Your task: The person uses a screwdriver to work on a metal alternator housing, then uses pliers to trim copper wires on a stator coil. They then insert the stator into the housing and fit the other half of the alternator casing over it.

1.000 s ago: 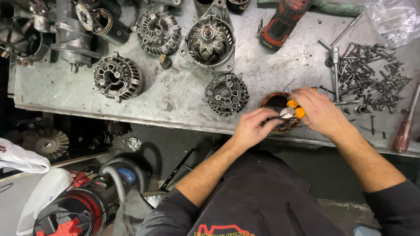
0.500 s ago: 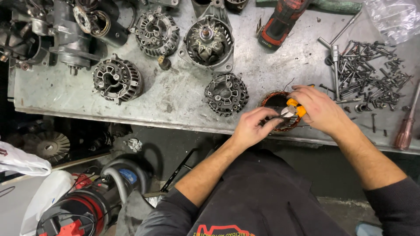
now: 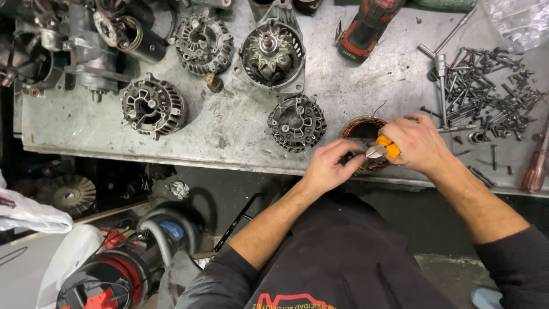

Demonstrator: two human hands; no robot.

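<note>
Scuffed metal workbench (image 3: 229,129) carries alternator housings (image 3: 153,106) well left of the copper-wound stator (image 3: 366,129) at its near edge. Left hand (image 3: 329,167) clasps the stator, steadying it; right hand (image 3: 420,143) grips orange-handled cutters (image 3: 382,150) over the windings.

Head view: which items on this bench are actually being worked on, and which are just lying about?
In use:
- copper-wound stator ring
- orange-handled pliers, held in the right hand
- left hand, resting on the ring

Lying about:
- alternator housings
- red cordless driver
- heap of bolts
- screwdriver
</note>
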